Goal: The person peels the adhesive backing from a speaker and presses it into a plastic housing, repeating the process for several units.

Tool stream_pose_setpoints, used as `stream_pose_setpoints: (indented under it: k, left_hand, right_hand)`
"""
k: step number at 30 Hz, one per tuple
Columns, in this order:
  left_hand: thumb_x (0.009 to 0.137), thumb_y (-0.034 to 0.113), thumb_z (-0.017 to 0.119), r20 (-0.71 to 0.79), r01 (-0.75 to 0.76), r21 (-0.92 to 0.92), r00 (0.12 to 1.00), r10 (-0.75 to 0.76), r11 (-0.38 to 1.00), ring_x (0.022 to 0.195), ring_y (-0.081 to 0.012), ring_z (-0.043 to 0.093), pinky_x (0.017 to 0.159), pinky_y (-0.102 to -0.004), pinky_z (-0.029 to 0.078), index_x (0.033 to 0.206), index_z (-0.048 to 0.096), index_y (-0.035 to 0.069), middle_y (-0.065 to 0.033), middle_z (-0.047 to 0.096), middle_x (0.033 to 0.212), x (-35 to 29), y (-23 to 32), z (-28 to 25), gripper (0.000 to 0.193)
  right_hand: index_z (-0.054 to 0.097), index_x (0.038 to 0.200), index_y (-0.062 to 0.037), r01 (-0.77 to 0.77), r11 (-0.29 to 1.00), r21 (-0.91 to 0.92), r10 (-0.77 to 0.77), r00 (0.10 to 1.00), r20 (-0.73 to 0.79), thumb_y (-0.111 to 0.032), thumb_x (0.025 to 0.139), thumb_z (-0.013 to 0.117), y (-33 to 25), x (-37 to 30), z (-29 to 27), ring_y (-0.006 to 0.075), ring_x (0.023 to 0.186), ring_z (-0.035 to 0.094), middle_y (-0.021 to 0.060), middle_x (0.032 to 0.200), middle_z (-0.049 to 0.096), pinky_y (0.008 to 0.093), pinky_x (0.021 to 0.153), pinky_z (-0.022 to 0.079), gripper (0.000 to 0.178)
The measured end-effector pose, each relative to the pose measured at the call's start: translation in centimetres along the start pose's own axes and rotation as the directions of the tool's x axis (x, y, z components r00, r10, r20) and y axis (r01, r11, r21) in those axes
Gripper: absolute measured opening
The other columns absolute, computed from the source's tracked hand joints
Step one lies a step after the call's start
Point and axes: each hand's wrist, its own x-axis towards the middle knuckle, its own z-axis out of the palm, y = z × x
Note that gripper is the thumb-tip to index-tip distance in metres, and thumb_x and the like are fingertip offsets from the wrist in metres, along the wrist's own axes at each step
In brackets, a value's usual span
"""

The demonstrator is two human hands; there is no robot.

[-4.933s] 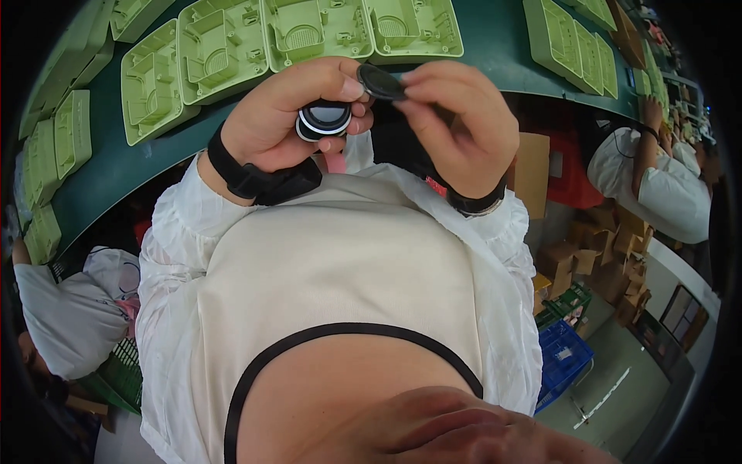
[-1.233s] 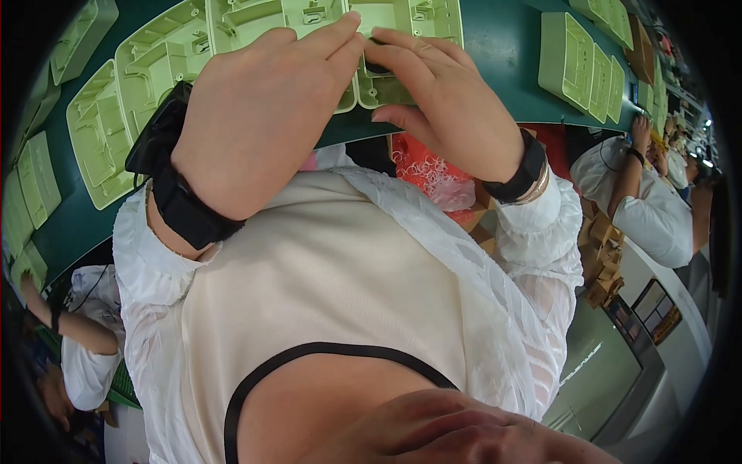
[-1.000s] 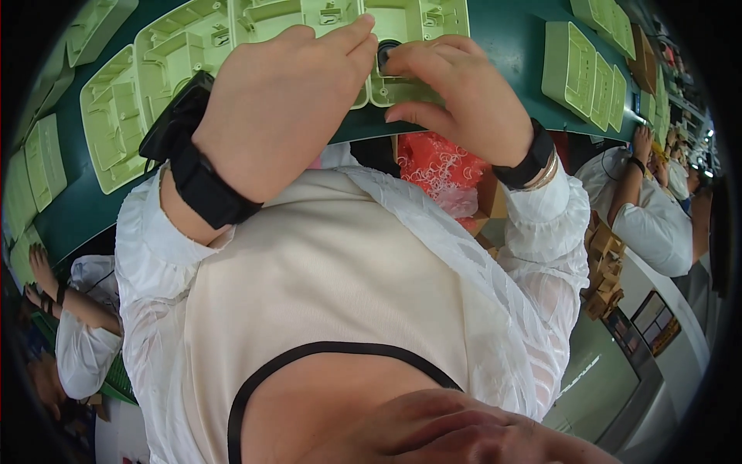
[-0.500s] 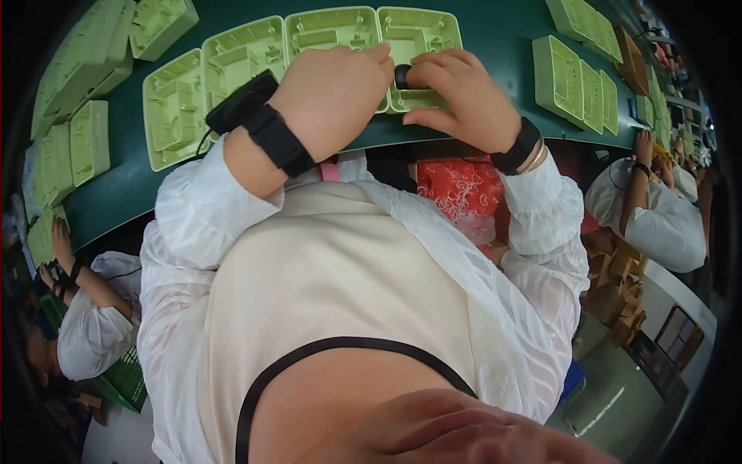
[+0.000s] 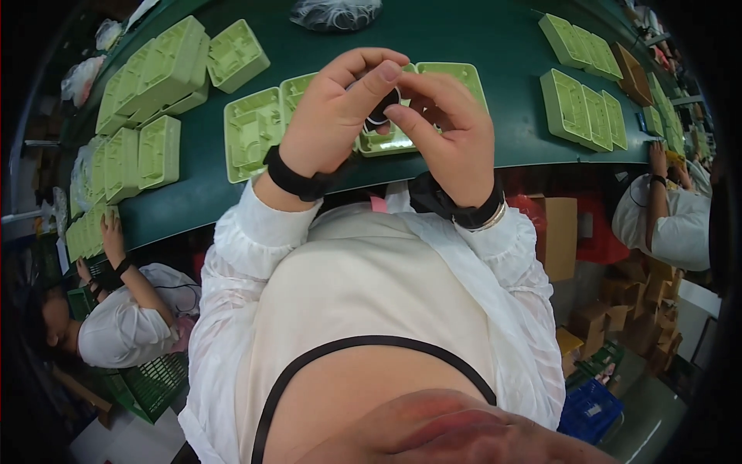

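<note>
"Where's the round part?"
"The dark round part (image 5: 382, 110), with its pale rim, is up between both hands, over the right half of the row of green trays (image 5: 252, 139)."

"And the hands?"
"The left hand (image 5: 328, 120) is closed on the part's left side, thumb across the front. The right hand (image 5: 456, 143) has its thumb tip at the right edge, fingers bent; I can't tell whether it grips too."

"How does the row sit?"
"Side by side, hollow sides up, fronts near the near edge of the table (image 5: 518, 127). The hands hide part of its middle."

"Any room to move?"
"Past the row's far edge, green tabletop runs back to a clear plastic bag (image 5: 336, 15) with dark contents. More of it shows on the right, before another set of trays (image 5: 568, 108). Leftward, a strip separates the row from the stacked trays (image 5: 174, 62), with a single tray (image 5: 236, 56) sitting askew just beside the stack."

"Anyone close?"
"A co-worker's hand (image 5: 112, 232) is by the table's left edge, well apart from these hands."
</note>
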Motion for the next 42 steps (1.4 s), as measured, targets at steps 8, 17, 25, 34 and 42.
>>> stream_pose_setpoints:
  k: [8, 17, 25, 34, 42]
  left_hand:
    - [0.099, 0.052, 0.067, -0.114, 0.006, -0.138, 0.993, -0.022, 0.990, 0.083, -0.0086, 0.059, 0.064, -0.0236, 0.049, 0.126, 0.060, 0.005, -0.0020, 0.064, 0.101, -2.2, -1.1, -1.2, 0.054]
    - [0.098, 0.033, 0.073, -0.281, 0.039, -0.171, 0.956, -0.087, 0.984, 0.079, -0.0077, 0.059, 0.061, -0.0220, 0.048, 0.121, 0.064, 0.003, -0.0023, 0.063, 0.096, -3.8, -0.7, -2.9, 0.038]
    - [0.093, 0.014, 0.073, -0.199, 0.060, 0.183, 0.980, -0.023, 0.981, 0.067, -0.0067, 0.059, 0.057, -0.0209, 0.048, 0.100, 0.073, 0.001, -0.0017, 0.067, 0.079, -5.9, 0.3, -2.8, 0.015]
    - [0.093, 0.015, 0.073, -0.193, 0.121, 0.111, 0.976, -0.097, 0.986, 0.066, -0.0055, 0.058, 0.057, -0.0203, 0.048, 0.101, 0.073, 0.001, -0.0006, 0.067, 0.079, -4.8, -0.1, -3.7, 0.016]
    - [0.094, 0.015, 0.072, -0.222, 0.149, 0.059, 0.966, -0.133, 0.987, 0.067, -0.0049, 0.059, 0.058, -0.0194, 0.047, 0.099, 0.073, 0.002, 0.0001, 0.067, 0.079, -3.5, 0.4, -3.5, 0.014]
  right_hand:
    - [0.067, 0.122, 0.0031, -0.063, 0.987, 0.147, 0.063, 0.998, 0.006, 0.005, 0.092, 0.071, 0.2, 0.2, 3.1, 0.0112, 0.087, 0.064, 0.0089, 0.112, 0.060, 0.0252, 0.075, 0.056, 0.030]
    - [0.068, 0.114, 0.0010, -0.233, 0.905, 0.356, 0.267, 0.963, -0.048, -0.003, 0.094, 0.073, 0.3, 0.4, 3.3, 0.0096, 0.079, 0.064, 0.0058, 0.099, 0.070, 0.0225, 0.063, 0.051, 0.021]
    - [0.069, 0.113, -0.0004, -0.265, 0.903, 0.339, 0.293, 0.955, -0.034, -0.007, 0.093, 0.075, 0.6, 0.2, 3.3, 0.0077, 0.076, 0.063, 0.0041, 0.094, 0.072, 0.0211, 0.060, 0.048, 0.022]
    - [0.068, 0.110, -0.0016, -0.227, 0.949, 0.220, 0.243, 0.969, -0.048, -0.008, 0.093, 0.076, 1.0, 0.7, 3.4, 0.0067, 0.077, 0.063, 0.0031, 0.093, 0.071, 0.0205, 0.060, 0.048, 0.021]
    - [0.068, 0.111, -0.0019, -0.155, 0.976, 0.151, 0.167, 0.984, -0.069, -0.009, 0.094, 0.075, 1.7, 2.3, 3.0, 0.0062, 0.081, 0.063, 0.0022, 0.095, 0.071, 0.0200, 0.060, 0.048, 0.020]
